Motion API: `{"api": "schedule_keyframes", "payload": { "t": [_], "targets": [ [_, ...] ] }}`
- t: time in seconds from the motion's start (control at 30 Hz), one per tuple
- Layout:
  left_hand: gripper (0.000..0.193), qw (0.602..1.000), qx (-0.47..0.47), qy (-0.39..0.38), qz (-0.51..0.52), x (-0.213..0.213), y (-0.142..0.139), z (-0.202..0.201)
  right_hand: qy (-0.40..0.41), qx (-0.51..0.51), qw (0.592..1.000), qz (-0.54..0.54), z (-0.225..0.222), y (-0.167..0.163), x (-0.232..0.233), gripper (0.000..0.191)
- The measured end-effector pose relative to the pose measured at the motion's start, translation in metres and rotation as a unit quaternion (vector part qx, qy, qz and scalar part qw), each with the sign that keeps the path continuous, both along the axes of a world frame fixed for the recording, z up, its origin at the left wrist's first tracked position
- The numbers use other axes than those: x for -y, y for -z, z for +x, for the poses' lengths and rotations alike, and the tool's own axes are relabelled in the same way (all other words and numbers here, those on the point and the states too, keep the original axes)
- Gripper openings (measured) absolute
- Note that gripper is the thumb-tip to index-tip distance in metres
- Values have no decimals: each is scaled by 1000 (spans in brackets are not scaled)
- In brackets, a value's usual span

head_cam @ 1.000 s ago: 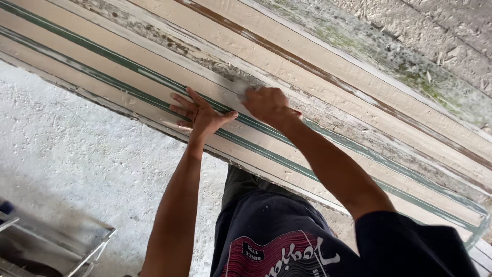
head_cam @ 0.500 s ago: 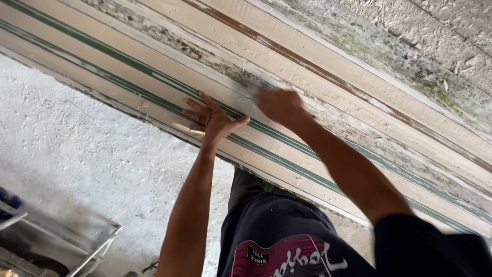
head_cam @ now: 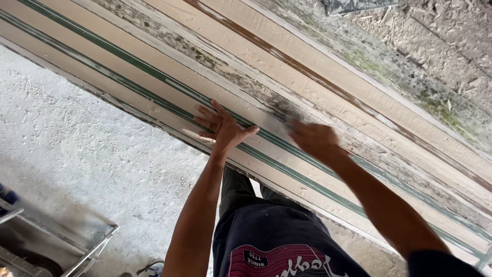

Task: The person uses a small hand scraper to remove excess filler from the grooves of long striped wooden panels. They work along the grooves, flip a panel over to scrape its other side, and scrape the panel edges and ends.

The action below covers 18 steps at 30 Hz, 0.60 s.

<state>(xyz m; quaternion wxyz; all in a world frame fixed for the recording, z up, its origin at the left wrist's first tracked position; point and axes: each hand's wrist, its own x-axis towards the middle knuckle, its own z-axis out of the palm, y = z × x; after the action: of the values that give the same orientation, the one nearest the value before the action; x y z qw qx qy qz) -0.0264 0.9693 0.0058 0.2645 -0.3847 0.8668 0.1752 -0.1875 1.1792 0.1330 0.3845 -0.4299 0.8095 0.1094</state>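
A person is reaching both bare arms up to a long moulded beam (head_cam: 154, 56) that is running diagonally from upper left to lower right. The beam is cream, with thin green stripes (head_cam: 128, 61) and worn, flaking paint showing grey patches.

The left hand (head_cam: 223, 128) is lying flat on the beam with fingers spread open, gripping nothing, palm pressing across a green stripe close to the beam's lower edge. The right hand (head_cam: 313, 139) is sitting just beside it, further along the beam, and is blurring too much to tell whether it is closed or holding anything; a pale smudge is showing at its fingertips against the surface.

Below the beam's lower edge, a rough white wall (head_cam: 66, 154) is opening out wide on the left. At the lower left corner, a metal frame (head_cam: 87, 246) is standing well apart from the hands. Above the beam's upper edge, a rough grey surface (head_cam: 435, 46) with greenish staining is filling the top right. The person's dark shirt (head_cam: 271, 241) with a red print is filling the bottom centre.
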Motion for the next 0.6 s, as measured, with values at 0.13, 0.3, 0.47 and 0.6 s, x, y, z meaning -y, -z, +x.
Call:
{"api": "schedule_keyframes", "payload": {
  "t": [0.13, 0.3, 0.47, 0.6],
  "targets": [
    [166, 993, -101, 14, -55, 4, -1, -8, -116, -46, 991, -43, -10, 49, 162, 27],
    [162, 992, -120, -13, 26, 8, 8, 6, -69, -71, 982, -159, -13, 53, 204, 35],
    [156, 971, -208, -46, 109, 4, 10, 5, 118, 0, 984, 134, 3, -7, 54, 65],
    [162, 968, -147, -111, 169, 5, -8, -5, 109, -7, 992, 66, 12, -9, 67, 56]
  ]
}}
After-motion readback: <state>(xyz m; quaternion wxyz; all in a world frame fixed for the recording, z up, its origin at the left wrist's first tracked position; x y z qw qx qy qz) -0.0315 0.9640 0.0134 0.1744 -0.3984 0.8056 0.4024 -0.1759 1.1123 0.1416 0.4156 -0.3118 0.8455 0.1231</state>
